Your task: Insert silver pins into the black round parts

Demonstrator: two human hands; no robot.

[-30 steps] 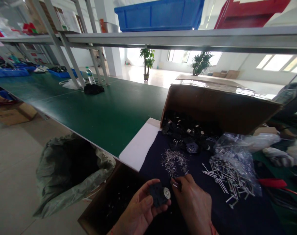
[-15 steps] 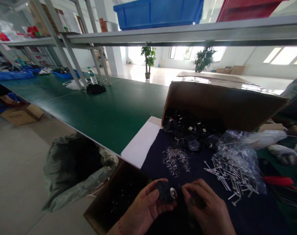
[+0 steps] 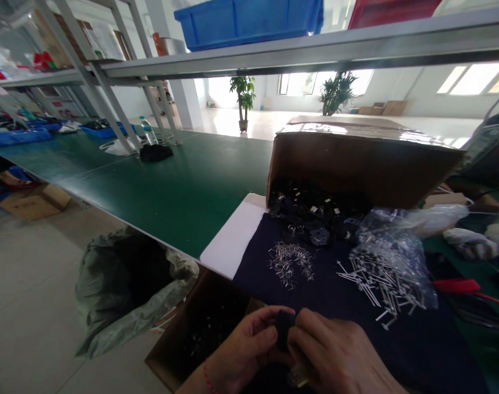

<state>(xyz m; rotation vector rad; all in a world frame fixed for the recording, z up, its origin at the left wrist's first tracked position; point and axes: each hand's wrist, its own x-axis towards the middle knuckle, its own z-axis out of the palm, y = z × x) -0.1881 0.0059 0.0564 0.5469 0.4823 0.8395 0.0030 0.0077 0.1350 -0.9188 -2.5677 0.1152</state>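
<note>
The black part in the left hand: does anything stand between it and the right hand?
Nothing visible does. The left hand holds the black part, and the fingers of the right hand appear to meet it. The small metal pins lie beyond both hands, not between.

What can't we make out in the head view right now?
All head view:
Black part in the left hand: right side hidden by the right hand.
Right fingertips: whatever they pinch is hidden by the hand itself.
Blue bin: contents hidden by its wall.
Red container: cut off by top edge.
Small metal pieces: too small to count.
</note>
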